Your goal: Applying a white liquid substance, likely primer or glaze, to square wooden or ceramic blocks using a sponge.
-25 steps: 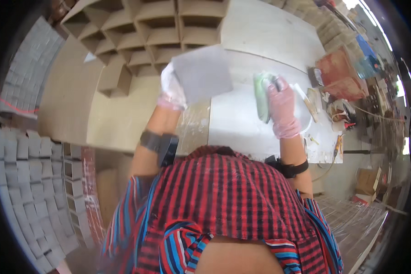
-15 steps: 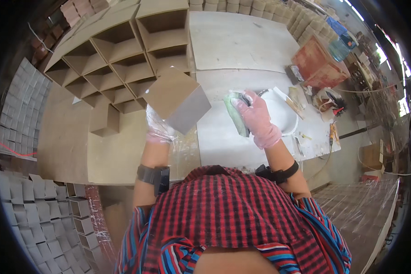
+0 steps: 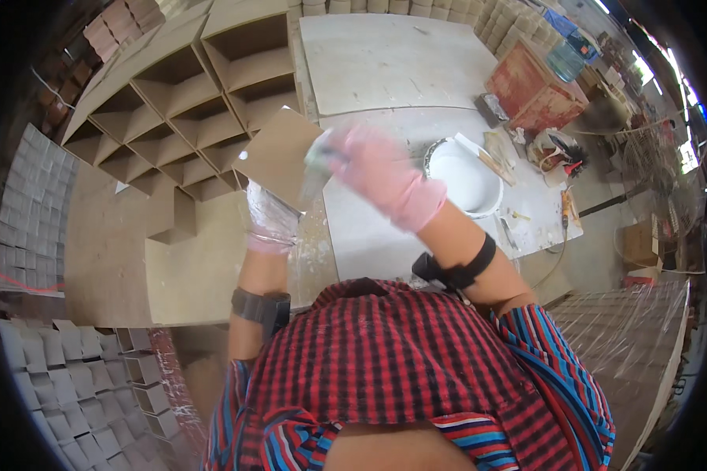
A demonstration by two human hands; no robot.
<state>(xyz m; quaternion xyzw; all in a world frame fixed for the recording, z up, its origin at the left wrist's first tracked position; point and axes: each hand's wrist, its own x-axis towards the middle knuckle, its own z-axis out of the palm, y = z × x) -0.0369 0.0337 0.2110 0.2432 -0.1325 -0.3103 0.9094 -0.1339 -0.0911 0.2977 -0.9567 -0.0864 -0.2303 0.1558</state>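
Note:
My left hand (image 3: 271,220), in a pink glove smeared with white, holds up a brown cardboard box (image 3: 279,161); its fingers are hidden behind the box. White dabs show at two of the box's corners. A green sponge (image 3: 318,154) is gripped in my right hand (image 3: 377,177), also gloved in pink and blurred by motion. The sponge lies against the right-hand side of the box. To the right of that hand stands a round tub (image 3: 500,198) of white liquid, with a flat brush (image 3: 495,165) across its rim.
Stacked open brown boxes (image 3: 173,82) fill the far left of the table (image 3: 204,282). White boards (image 3: 385,63) cover its right part. A red crate (image 3: 534,82) and a blue water bottle (image 3: 567,59) stand at the far right. More boxes (image 3: 78,392) are piled at the lower left.
My right hand has swung left with the sponge, from beside the tub to the box's side. The box stays in my left hand, slightly further left in the picture.

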